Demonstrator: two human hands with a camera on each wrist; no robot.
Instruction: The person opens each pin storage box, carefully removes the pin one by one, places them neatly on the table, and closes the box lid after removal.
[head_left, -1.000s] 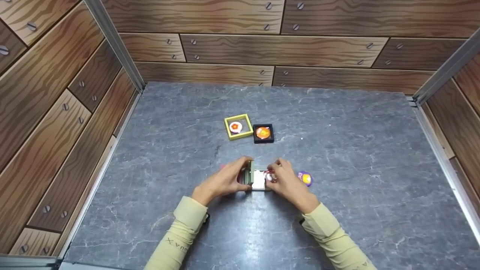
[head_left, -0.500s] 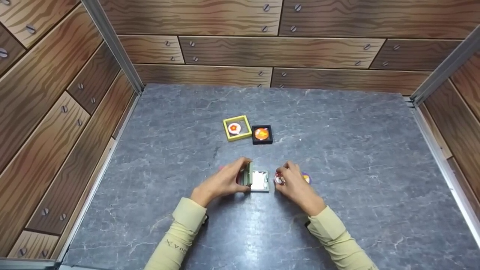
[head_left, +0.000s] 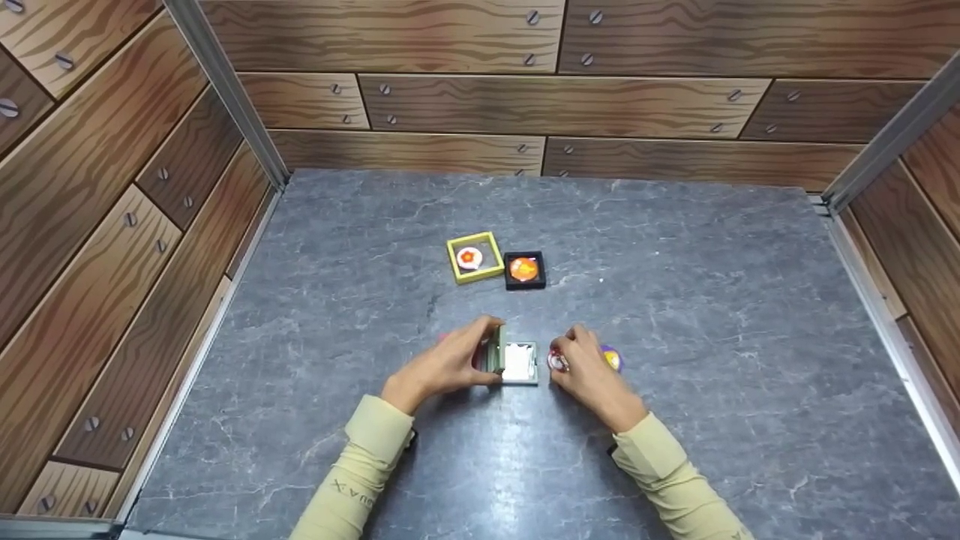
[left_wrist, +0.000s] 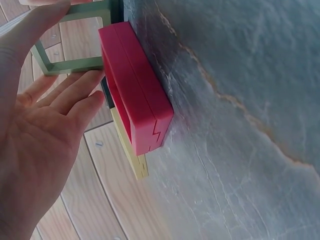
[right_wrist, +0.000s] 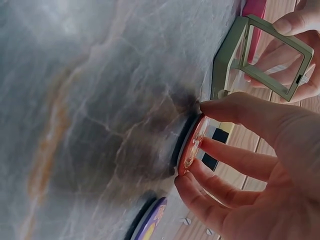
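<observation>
A green hinged display frame stands unfolded on the table, its pale base [head_left: 520, 364] flat and its lid [right_wrist: 265, 81] raised upright. My left hand [head_left: 448, 360] holds that lid between the thumb and fingers. Just right of the base, my right hand [head_left: 592, 373] grips a round red badge [right_wrist: 192, 145] by its rim, thumb on one side and fingers on the other, low at the tabletop. A purple round badge [right_wrist: 150, 220] lies beyond the right hand, partly covered by it in the head view. Nothing lies on the base.
A pink-red frame [left_wrist: 135, 85] stands beside the left hand, mostly hidden in the head view. Farther back, a yellow frame [head_left: 453, 262] holds a white badge with a red flower, and a black frame [head_left: 525, 286] holds an orange badge. Wood-patterned walls [head_left: 450, 97] enclose the table.
My right hand has moved right with the red badge, from over the green frame's base to the table beside it. The left hand has kept holding the lid upright.
</observation>
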